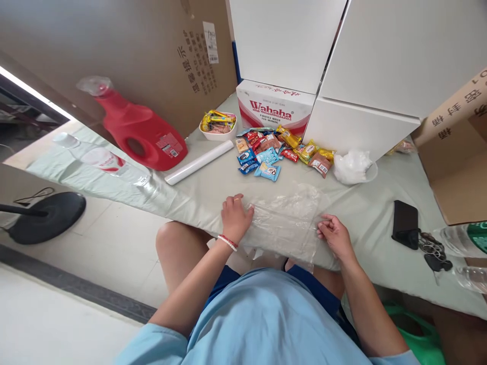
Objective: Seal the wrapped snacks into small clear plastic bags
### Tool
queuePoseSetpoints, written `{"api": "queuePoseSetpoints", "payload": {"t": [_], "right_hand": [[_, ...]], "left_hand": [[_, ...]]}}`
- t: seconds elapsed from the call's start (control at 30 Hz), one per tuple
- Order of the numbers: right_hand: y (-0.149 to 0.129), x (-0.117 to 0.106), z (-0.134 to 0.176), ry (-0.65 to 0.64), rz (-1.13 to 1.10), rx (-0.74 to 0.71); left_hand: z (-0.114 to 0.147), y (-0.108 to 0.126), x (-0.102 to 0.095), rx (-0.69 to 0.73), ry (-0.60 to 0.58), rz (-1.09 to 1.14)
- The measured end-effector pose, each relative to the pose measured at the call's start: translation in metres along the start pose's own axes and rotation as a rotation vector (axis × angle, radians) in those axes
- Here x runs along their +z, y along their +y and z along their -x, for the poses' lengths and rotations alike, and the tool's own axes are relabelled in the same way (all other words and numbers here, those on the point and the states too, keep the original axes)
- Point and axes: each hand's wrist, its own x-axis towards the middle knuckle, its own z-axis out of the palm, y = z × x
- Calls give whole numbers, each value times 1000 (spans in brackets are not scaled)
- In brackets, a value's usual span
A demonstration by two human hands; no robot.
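Note:
A clear plastic bag [285,220] lies spread on the cloth-covered table in front of me, its near part hanging past the edge. My left hand [236,219] rests at the bag's left side, fingers bent on the cloth and thumb apart from them, touching the bag's edge. On the right side, my right hand [335,237] pinches the bag's edge between thumb and fingers. Beyond the bag sits a pile of small wrapped snacks [268,156] in blue, red, yellow and brown packets.
A white bowl [218,136] holds yellow packets. Around it stand a red detergent bottle [152,134], a white roll [200,162] and a Wahaha carton [272,109]. A water bottle [104,159] is left; a white plastic bundle [352,167], black case [405,223] and keys [432,248] are right.

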Motion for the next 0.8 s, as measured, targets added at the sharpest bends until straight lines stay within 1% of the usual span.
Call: {"api": "queuePoseSetpoints", "payload": {"t": [0.03,0.07,0.1,0.13,0.17,0.2,0.23,0.27,0.3,0.33,0.37,0.43,0.47,0.5,0.53,0.6,0.67,0.7,0.73,0.77,0.8], "right_hand": [[0,0,-3,-15,18,-1],[1,0,-6,-32,39,-7],[0,0,-10,-46,70,-23],[-2,-1,-14,-48,126,-55],[-4,-1,-18,-22,212,-112],[-8,-2,-20,35,326,-193],[-14,-2,-21,114,455,-295],[-20,-1,-19,190,581,-410],[-26,1,-16,234,688,-529],[-32,3,-11,217,768,-636],[-35,6,-4,128,825,-726],[-36,11,13,-182,908,-824],[-32,11,21,-329,942,-833],[-26,8,29,-435,970,-820],[-19,4,35,-494,988,-793],[-7,-11,41,-519,979,-736],[-6,-27,37,-504,911,-684],[-12,-32,31,-472,872,-657],[-20,-33,23,-415,837,-634],[-32,-29,12,-338,808,-617],[-46,-20,-1,-252,783,-609]], "left_hand": [[3,4,-5,80,77,-80],[6,8,-9,194,117,-134],[8,13,-12,347,96,-158],[9,16,-13,530,12,-157],[10,19,-11,714,-108,-144],[10,21,-8,867,-234,-131],[9,22,-2,968,-334,-126],[8,22,5,1005,-387,-134],[7,20,12,990,-394,-151],[7,18,20,947,-374,-171],[6,15,27,899,-348,-188],[4,7,35,814,-312,-212],[4,2,37,770,-299,-223],[3,-3,36,717,-285,-233],[1,-9,35,660,-272,-244],[-2,-20,29,566,-251,-258],[-4,-31,23,530,-251,-259],[-5,-35,21,530,-257,-256],[-6,-38,19,532,-262,-252],[-6,-40,19,530,-266,-249],[-6,-41,19,525,-266,-245]]}}
